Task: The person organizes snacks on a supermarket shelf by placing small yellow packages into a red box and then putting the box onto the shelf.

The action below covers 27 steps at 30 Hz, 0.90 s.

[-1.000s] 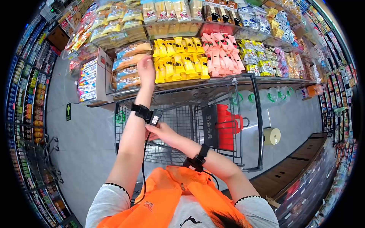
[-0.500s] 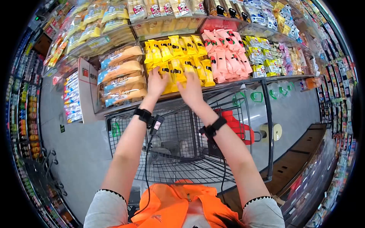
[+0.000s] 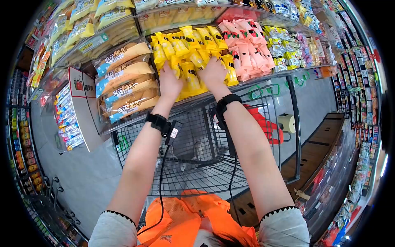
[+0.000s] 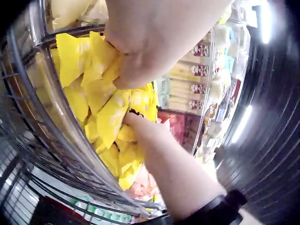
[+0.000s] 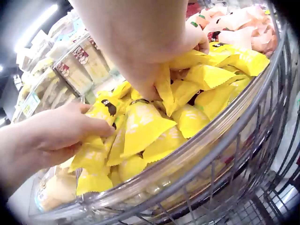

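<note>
Yellow snack packets (image 3: 190,80) with small black prints fill a clear bin on the shelf, and both hands reach down among them. On the bin's left side the left hand (image 3: 170,83) grips a yellow packet (image 5: 105,112) between thumb and fingers, as the right wrist view shows. The right hand (image 3: 214,75) lies farther right, its fingers curled about another yellow packet (image 5: 192,58); some fingertips are hidden among the wrappers. In the left wrist view, the left hand (image 4: 145,51) covers part of the pile, with the right hand (image 4: 145,129) beyond it.
A wire shopping cart (image 3: 189,144) stands between the body and the shelf, with a red item (image 3: 263,123) at its right. Long bread packs (image 3: 125,82) sit left of the yellow bin, pink packets (image 3: 251,53) to its right. A cream stool (image 3: 286,122) stands on the floor.
The right hand has come up from beside the left wrist to the yellow packets. The left hand has moved right from near the bread packs into the yellow bin. The head view has shifted closer.
</note>
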{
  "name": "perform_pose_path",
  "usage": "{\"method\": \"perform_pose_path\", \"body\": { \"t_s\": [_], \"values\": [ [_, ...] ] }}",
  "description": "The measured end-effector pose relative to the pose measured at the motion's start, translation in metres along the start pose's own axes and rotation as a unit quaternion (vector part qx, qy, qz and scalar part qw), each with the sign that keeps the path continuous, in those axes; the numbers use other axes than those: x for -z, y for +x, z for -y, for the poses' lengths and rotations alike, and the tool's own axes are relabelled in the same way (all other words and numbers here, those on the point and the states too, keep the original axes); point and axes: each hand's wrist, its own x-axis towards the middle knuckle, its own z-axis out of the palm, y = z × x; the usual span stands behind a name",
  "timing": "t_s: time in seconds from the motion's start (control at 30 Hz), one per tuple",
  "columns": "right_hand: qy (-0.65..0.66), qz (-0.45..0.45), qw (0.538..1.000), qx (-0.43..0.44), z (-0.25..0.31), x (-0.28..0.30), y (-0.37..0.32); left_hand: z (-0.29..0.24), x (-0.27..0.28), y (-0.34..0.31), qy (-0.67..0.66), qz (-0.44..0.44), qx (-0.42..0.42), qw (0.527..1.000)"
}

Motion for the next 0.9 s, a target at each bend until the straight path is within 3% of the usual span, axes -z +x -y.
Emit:
{"method": "perform_pose_path", "body": {
  "t_s": [0.1,0.27,0.33,0.37,0.4,0.43,0.5,0.57,0.63,0.7,0.77,0.83,0.87,0.9],
  "values": [
    [0.079,-0.026,0.997,0.004,-0.007,0.0,0.008,0.003,0.009,0.005,-0.099,0.003,0.021,0.995],
    [0.213,-0.074,0.974,-0.021,-0.014,0.005,0.011,-0.003,0.016,0.007,-0.148,-0.043,0.03,0.988],
    [0.335,-0.2,0.921,0.001,-0.014,0.009,0.006,-0.012,0.023,0.003,-0.272,-0.027,0.053,0.96],
    [0.336,-0.2,0.92,-0.002,-0.015,0.008,0.004,-0.014,0.028,-0.002,-0.347,-0.005,0.088,0.934],
    [0.43,-0.218,0.876,0.021,-0.017,0.004,0.002,-0.022,0.035,-0.012,-0.456,0.017,0.094,0.885],
    [0.52,-0.235,0.82,0.045,-0.015,0.012,-0.003,-0.027,0.044,-0.022,-0.454,0.018,0.095,0.885],
    [0.574,-0.178,0.799,0.037,-0.026,0.016,-0.04,-0.031,0.056,-0.051,-0.597,0.103,0.21,0.768],
    [0.652,-0.016,0.755,0.068,-0.041,0.015,-0.074,-0.025,0.058,-0.083,-0.594,0.174,0.235,0.749],
    [0.67,0.181,0.72,0.002,-0.066,-0.007,-0.112,-0.003,0.05,-0.122,-0.583,0.281,0.246,0.722],
    [0.652,0.294,0.697,-0.063,-0.085,-0.019,-0.15,0.019,0.043,-0.156,-0.505,0.386,0.267,0.724],
    [0.636,0.328,0.695,-0.072,-0.106,-0.061,-0.178,0.062,0.023,-0.192,-0.459,0.416,0.33,0.712],
    [0.482,0.347,0.804,-0.015,-0.124,-0.103,-0.197,0.12,0.002,-0.217,-0.45,0.406,0.386,0.696],
    [0.438,0.351,0.827,-0.02,-0.135,-0.134,-0.209,0.153,-0.008,-0.229,-0.468,0.358,0.432,0.683],
    [0.439,0.361,0.822,-0.023,-0.141,-0.157,-0.214,0.178,-0.016,-0.241,-0.483,0.307,0.477,0.667]
  ]
}}
